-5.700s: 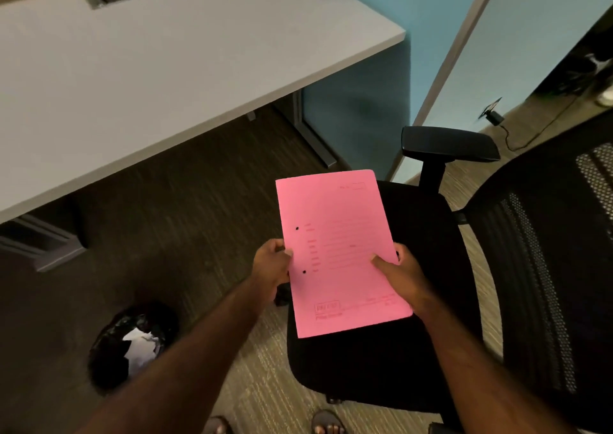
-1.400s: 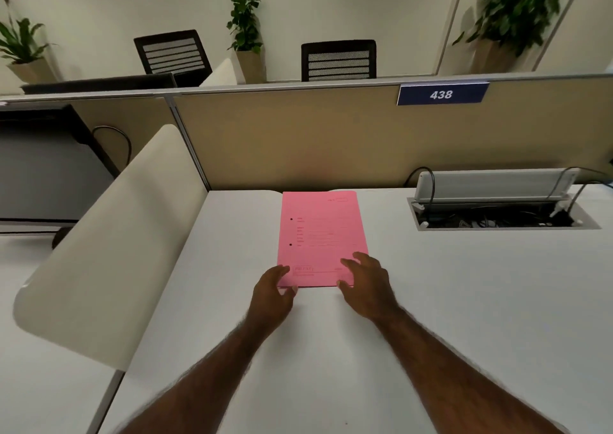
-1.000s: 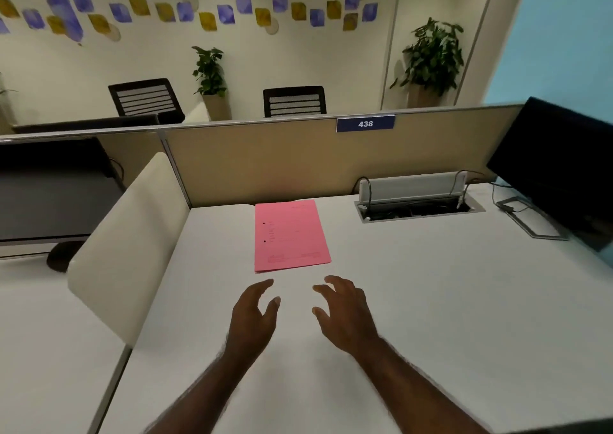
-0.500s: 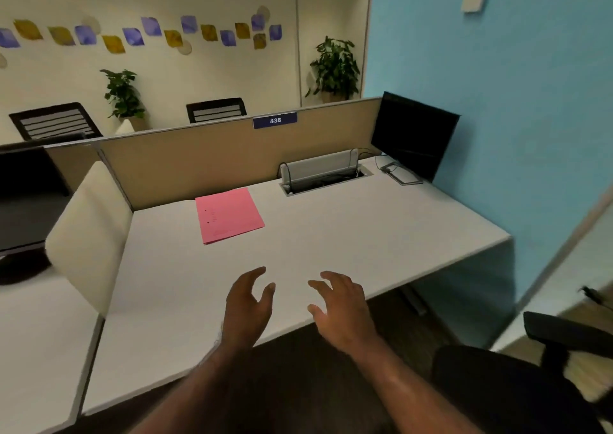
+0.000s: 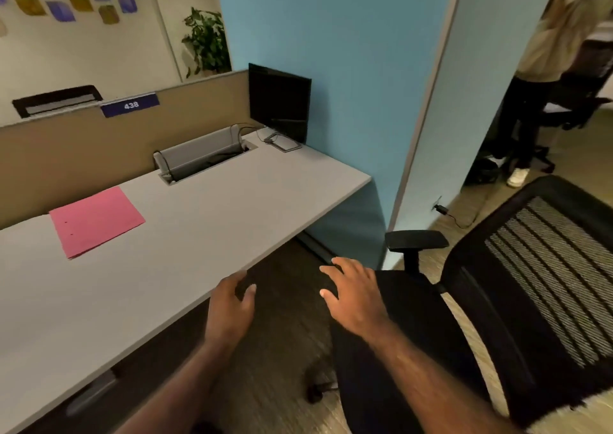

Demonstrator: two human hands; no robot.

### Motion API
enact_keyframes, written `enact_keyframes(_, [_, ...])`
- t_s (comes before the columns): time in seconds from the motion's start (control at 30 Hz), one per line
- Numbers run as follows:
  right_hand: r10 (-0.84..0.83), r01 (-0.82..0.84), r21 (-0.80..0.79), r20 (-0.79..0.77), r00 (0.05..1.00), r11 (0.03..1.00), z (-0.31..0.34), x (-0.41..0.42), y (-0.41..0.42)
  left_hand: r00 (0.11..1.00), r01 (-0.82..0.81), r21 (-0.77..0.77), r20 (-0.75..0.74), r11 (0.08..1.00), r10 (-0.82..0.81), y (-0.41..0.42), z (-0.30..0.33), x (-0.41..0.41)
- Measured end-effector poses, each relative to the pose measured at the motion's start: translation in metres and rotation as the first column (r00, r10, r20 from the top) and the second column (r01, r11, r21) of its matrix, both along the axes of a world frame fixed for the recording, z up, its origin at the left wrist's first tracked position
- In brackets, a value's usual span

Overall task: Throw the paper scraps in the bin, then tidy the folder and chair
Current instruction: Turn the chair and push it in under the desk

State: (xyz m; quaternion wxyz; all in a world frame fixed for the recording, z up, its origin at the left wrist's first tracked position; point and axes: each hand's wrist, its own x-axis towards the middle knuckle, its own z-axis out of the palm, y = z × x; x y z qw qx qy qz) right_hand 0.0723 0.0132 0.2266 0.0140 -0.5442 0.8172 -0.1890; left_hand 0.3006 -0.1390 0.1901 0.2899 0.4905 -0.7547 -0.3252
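Note:
The pink folder lies flat on the grey desk, far left near the beige partition. A black office chair with a mesh back stands to the right of the desk, turned away from it, its seat below my right hand. My left hand hovers at the desk's front edge, fingers loosely curled and holding nothing. My right hand is spread open over the front of the chair seat, apart from the armrest. The bin and paper scraps are out of view.
A black monitor stands at the desk's far right corner beside a cable tray. A blue wall ends the desk. Another person stands in the doorway at the right. A charger cable lies on the floor.
The folder went from my hands over the chair onto the desk and was let go. My view has swung right, and both empty hands have drawn back from the desk toward the chair.

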Motion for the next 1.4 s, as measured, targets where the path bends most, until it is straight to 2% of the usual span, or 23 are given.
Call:
enact_keyframes(0.37, [-0.310,0.323,0.132,-0.105,0.945,0.937,-0.004,-0.173,0.159,0.978,0.123,0.099,0.156,0.987,-0.137,0.102,-0.060,-0.152])
enact_keyframes(0.8, [-0.474,0.535,0.040,-0.411,0.778,0.844,0.056,-0.354,0.236,0.916,0.294,0.076,0.262,0.953,-0.303,0.207,-0.095,-0.318])
enact_keyframes(0.93, [-0.498,0.590,0.080,-0.451,0.741,0.804,0.064,-0.386,0.246,0.892,0.355,0.063,0.276,0.933,-0.358,0.235,-0.105,-0.344])
enact_keyframes(1.07, [-0.515,0.624,0.152,-0.434,0.739,0.767,0.063,-0.410,0.262,0.839,0.424,0.133,0.315,0.896,-0.443,0.257,-0.112,-0.360])
enact_keyframes(1.4, [-0.498,0.619,0.162,-0.456,0.737,0.768,0.062,-0.415,0.268,0.673,0.596,0.185,0.415,0.781,-0.612,0.294,-0.134,-0.374])
